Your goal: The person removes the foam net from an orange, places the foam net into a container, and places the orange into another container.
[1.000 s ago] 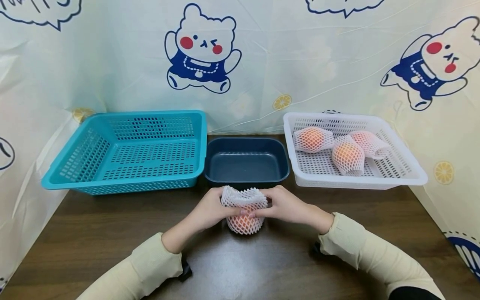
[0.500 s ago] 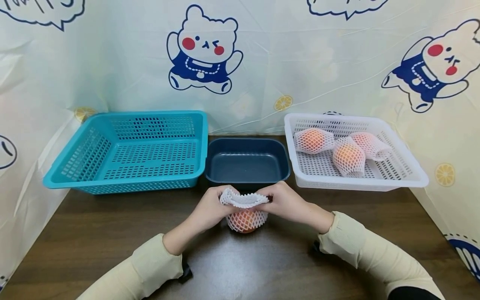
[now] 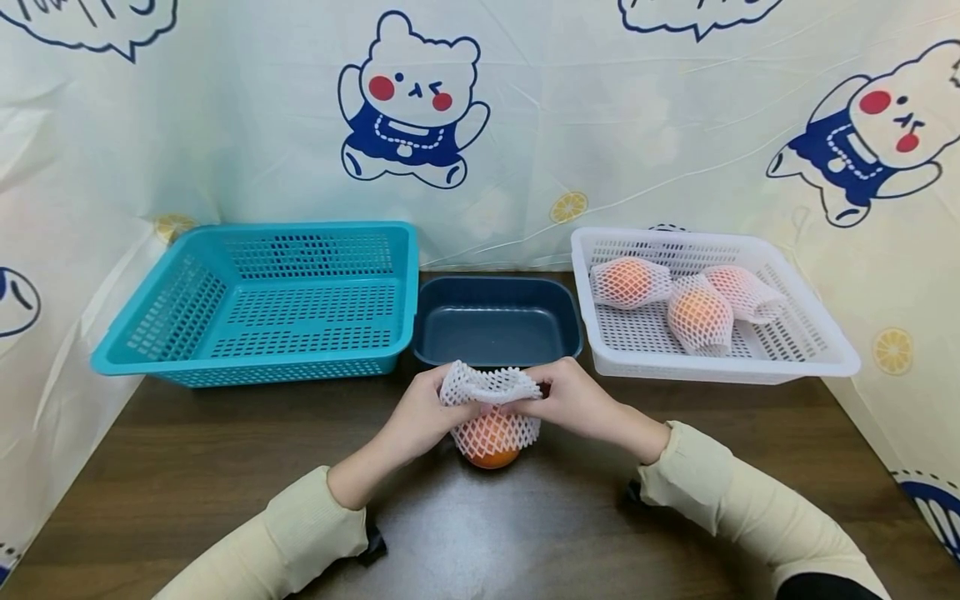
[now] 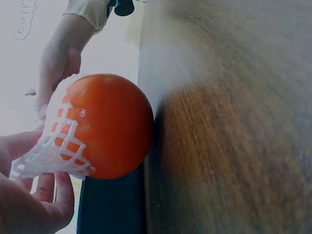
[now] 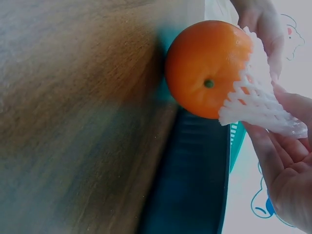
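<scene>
Head view shows two bare hands meeting over one orange fruit (image 3: 492,459) at the middle of the table (image 3: 480,542), on the near side of one dark blue tray (image 3: 495,327). One white foam net (image 3: 487,390) covers the fruit's upper part, its lower part showing bare. The left hand (image 3: 422,414) pinches the net's left side, its grip together on the foam; the right hand (image 3: 576,400) pinches the right side the same way. Both wrist views show the net between thumb and fingers, and the right one shows one green stem spot (image 5: 208,83) on the bare skin.

Two baskets flank the tray: one teal basket (image 3: 300,312) at far left, and one white basket (image 3: 720,367) at far right. Three net-wrapped fruits (image 3: 699,312) lie in the white one, two farther back and one nearer. Two cream sleeves (image 3: 307,529) reach in from the near edge. Behind everything hangs one pale sheet (image 3: 570,108) printed with two bears (image 3: 408,133) and three yellow citrus slices (image 3: 568,207).
</scene>
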Motion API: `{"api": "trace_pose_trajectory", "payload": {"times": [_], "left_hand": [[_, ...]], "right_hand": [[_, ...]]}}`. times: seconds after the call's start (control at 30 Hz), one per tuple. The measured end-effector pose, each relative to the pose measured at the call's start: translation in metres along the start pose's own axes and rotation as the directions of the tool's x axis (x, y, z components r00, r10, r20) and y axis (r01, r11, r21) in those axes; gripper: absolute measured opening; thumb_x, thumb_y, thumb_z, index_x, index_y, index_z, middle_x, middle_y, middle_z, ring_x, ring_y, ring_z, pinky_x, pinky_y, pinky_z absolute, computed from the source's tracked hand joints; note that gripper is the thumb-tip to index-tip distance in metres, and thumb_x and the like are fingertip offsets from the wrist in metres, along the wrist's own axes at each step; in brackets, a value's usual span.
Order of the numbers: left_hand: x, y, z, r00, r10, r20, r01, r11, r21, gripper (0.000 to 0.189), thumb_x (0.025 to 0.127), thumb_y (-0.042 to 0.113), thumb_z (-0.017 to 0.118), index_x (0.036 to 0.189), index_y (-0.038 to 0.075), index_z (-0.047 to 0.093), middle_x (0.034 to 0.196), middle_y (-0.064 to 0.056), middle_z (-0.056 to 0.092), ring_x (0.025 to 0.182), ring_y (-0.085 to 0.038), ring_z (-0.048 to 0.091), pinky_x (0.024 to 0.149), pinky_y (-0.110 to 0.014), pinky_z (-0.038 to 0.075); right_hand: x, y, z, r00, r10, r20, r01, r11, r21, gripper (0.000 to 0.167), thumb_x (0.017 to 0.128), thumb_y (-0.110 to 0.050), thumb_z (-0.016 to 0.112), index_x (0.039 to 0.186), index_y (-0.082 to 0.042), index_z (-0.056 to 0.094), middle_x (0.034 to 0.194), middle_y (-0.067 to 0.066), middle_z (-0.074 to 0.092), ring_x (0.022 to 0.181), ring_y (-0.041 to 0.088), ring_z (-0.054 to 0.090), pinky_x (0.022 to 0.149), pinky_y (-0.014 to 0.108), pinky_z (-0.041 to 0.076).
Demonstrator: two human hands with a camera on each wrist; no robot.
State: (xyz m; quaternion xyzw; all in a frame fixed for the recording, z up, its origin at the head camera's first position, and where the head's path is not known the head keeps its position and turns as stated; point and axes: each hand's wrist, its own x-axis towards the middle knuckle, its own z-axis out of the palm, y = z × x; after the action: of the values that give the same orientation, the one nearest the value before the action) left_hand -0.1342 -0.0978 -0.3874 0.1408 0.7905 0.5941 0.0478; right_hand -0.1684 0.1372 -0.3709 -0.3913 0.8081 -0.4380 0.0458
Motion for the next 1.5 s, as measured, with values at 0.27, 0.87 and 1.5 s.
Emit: {"api": "trace_pose_trajectory", "payload": {"times": [0.27,0.87,1.5], "left_hand": [[-0.001,0.002,-0.001,1.0,0.013,-0.005,-0.013,0.999,0.031,0.024,0.086,0.009,0.082,0.105,-0.003,0.074,0.098,-0.01,0.075,0.082,-0.013,0.065,0.074,-0.027,0.055],[0.0,-0.008,0.006,0.972,0.014,0.234,-0.012,1.0,-0.012,0.07,0.087,0.018,0.084,0.145,0.007,0.046,0.134,-0.007,0.062,0.113,-0.02,0.061,0.103,-0.039,0.046],[-0.002,-0.006,0.009,0.949,-0.091,0.302,0.037,0.983,0.178,0.073,0.09,0.028,0.081,0.149,0.006,0.046,0.131,-0.009,0.059,0.108,-0.02,0.059,0.098,-0.042,0.048]], "right_hand": [[0.002,0.003,0.0,0.992,0.128,-0.012,-0.127,0.989,0.073,0.018,0.084,-0.007,0.085,0.1,-0.001,0.079,0.092,0.003,0.077,0.077,0.006,0.062,0.069,0.025,0.054],[0.009,0.01,0.001,0.971,0.233,-0.042,-0.22,0.954,0.206,0.016,0.086,-0.011,0.082,0.096,0.001,0.077,0.087,0.004,0.075,0.073,0.011,0.061,0.066,0.026,0.054],[0.024,0.004,-0.015,0.943,0.302,-0.143,-0.24,0.91,0.337,0.027,0.089,-0.008,0.079,0.112,0.006,0.073,0.105,0.013,0.075,0.09,0.019,0.07,0.081,0.032,0.059]]}}
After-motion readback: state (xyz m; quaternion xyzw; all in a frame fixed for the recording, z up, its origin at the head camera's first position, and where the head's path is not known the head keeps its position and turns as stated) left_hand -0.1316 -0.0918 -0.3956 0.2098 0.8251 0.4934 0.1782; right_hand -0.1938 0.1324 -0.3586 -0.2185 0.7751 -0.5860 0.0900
